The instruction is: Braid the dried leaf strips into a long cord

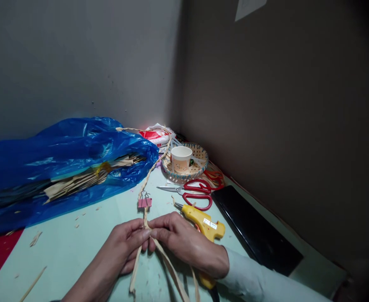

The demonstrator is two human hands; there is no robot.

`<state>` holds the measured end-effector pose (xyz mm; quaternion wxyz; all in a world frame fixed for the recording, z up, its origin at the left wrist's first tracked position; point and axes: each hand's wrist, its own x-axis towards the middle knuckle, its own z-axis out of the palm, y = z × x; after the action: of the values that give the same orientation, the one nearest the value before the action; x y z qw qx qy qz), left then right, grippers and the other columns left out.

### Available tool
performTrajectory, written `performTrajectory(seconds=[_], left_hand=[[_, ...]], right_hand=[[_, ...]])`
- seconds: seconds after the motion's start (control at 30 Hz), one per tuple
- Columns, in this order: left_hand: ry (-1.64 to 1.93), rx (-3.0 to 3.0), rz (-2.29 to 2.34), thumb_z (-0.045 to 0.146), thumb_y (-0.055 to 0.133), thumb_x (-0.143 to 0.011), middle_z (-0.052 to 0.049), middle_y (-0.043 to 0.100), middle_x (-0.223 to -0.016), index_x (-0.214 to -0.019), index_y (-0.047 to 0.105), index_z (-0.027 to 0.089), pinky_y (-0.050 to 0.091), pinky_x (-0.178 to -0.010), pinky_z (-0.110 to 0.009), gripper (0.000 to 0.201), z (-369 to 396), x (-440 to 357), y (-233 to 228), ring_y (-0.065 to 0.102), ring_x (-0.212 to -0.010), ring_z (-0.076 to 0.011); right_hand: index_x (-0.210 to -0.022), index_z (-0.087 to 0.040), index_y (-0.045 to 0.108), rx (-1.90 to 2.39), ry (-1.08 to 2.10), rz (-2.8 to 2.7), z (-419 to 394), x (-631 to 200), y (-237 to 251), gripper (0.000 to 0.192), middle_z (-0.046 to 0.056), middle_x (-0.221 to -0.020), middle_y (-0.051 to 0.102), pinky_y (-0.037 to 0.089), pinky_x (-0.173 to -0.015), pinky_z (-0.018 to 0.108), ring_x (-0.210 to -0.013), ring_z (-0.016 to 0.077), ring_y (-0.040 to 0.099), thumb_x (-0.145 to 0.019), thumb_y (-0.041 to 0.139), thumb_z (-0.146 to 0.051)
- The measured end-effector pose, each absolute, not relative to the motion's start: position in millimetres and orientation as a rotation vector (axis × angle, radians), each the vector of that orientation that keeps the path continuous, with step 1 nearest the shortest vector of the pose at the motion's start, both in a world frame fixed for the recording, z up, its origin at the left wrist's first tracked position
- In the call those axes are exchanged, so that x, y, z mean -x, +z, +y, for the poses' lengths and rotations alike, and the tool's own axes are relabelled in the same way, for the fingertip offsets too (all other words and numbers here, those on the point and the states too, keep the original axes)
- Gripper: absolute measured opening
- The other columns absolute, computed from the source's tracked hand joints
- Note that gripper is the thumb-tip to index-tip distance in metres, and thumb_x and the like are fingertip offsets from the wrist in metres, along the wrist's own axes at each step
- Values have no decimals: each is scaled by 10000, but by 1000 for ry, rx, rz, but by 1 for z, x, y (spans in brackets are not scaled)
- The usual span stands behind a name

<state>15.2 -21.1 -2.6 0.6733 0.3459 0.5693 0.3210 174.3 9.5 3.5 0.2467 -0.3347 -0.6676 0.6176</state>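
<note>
Braided straw strips (146,222) lay mid-worktop (77,247), pinched where our left hand (126,243) and right hand (184,241) met, fingers clenched on them; a pink binder clip (144,202) at twelve o'clock kept the finished plait from loosening.

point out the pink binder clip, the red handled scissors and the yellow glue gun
pink binder clip (145,202), head view, on its pink body clamped on the pale strips
red handled scissors (197,194), head view, on the red handle loops
yellow glue gun (203,222), head view, on its yellow barrel
</note>
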Motion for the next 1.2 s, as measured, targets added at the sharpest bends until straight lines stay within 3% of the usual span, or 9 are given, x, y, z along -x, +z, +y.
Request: performTrajectory(seconds=[0.07,0.27,0.37,0.47,0.7,0.87,0.97,1.07,1.2], left_hand=[[734,-800,1233,332,769,-658,58,561,-562,-767,562,157,110,-369,-138,292,-21,-15,-2,231,-368,0],[796,-844,1397,356,762,-637,108,460,-485,-792,556,191,166,-391,-149,307,-24,-19,-1,338,-396,-58],[807,-1044,1472,388,699,-698,98,412,-498,-694,539,198,234,-440,-180,248,-26,-19,-3,362,-466,-93],[751,-1334,1620,396,630,-755,76,385,-525,-581,452,211,272,-508,-218,310,-27,-17,-4,367,-539,-124],[699,-1424,1688,422,522,-781,55,375,-546,-553,398,230,294,-517,-241,323,-31,-22,-2,379,-557,-148],[770,-1214,1578,465,632,-696,52,407,-550,-546,469,209,311,-513,-226,339,-30,-20,-3,396,-560,-140],[743,-1142,1491,438,666,-717,64,411,-526,-589,544,187,260,-482,-211,307,-30,-14,-12,355,-521,-117],[780,-1065,1403,437,632,-781,79,380,-504,-643,585,187,237,-471,-203,289,-33,-8,-22,320,-495,-105],[792,-1005,1404,422,694,-729,80,391,-510,-639,607,177,230,-460,-187,276,-34,-8,-22,311,-488,-91]], right_hand=[[-717,-151,653,940,1563,-1935,8,-176,3,278,3,-696,634,398,-680,209,-687,130,562,-894,438,-165],[-890,-169,659,1225,1076,-2314,-4,-178,12,237,69,-844,687,367,-697,249,-815,174,586,-917,423,-175],[-845,-181,626,1361,865,-2447,-9,-177,13,221,72,-785,658,320,-618,268,-740,181,564,-918,418,-196],[-761,-193,568,1421,710,-2477,-10,-179,10,244,54,-710,607,274,-573,286,-634,165,512,-933,406,-252],[-785,-218,535,1519,738,-2364,-24,-172,13,282,61,-754,589,226,-477,275,-698,193,547,-961,347,-330],[-951,-258,576,1744,842,-2424,-34,-163,24,145,84,-932,619,142,-358,241,-892,277,607,-908,439,-283],[-978,-215,589,1639,735,-2613,-32,-160,25,169,87,-931,637,188,-345,252,-891,293,621,-853,498,-147],[-959,-132,608,1329,443,-2848,-30,-157,16,262,103,-842,651,312,-417,295,-746,260,626,-775,498,18],[-1017,-76,612,1110,275,-2897,-32,-154,4,271,123,-818,665,354,-493,315,-674,236,607,-787,503,14]])
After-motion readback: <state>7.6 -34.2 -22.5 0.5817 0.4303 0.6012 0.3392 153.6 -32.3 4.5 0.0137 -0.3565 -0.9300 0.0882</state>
